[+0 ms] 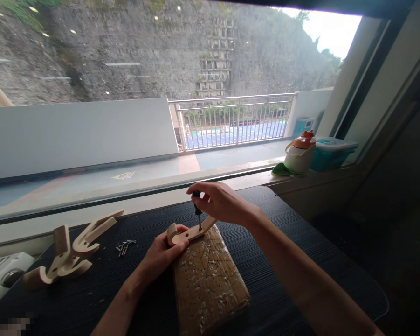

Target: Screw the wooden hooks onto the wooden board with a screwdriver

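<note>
My right hand (215, 200) is closed around the dark handle of a screwdriver (197, 205), held upright with its tip at a hole in a pale wooden hook (190, 235). The hook lies across the far end of a block wrapped in brown cardboard and tape (210, 284), whose top is dotted with small holes. My left hand (171, 247) grips the hook's curved left end, thumb in front and fingers behind. Another dark hole shows in the hook between the screwdriver tip and my left thumb. Whether a screw sits under the tip is too small to tell.
Several more wooden hooks (61, 256) lie heaped at the left of the black table (276, 261). Beside them is a small pile of screws (126, 247). A white device (9, 275) stands at the left edge. On the right sill are a bottle (300, 154) and a teal box (332, 154).
</note>
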{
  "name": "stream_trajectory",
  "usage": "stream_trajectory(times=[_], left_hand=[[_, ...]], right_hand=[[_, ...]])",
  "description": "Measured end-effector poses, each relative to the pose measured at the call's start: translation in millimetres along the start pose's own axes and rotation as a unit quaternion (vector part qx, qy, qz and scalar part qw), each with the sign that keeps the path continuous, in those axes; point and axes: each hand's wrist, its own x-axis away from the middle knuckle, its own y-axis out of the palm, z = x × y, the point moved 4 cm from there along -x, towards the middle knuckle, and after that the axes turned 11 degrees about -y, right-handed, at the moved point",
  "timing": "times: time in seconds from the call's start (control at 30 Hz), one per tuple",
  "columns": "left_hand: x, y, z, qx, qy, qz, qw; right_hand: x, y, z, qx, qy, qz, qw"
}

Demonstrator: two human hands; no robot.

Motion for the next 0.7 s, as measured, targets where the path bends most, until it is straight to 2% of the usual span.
stream_trajectory(times=[0.7], left_hand=[[1.1,-1.1,-0.4,-0.008,0.006,0.004,1.000]], right_hand=[[-0.1,-2.6,2.5,-0.008,0.018,0.002,1.000]])
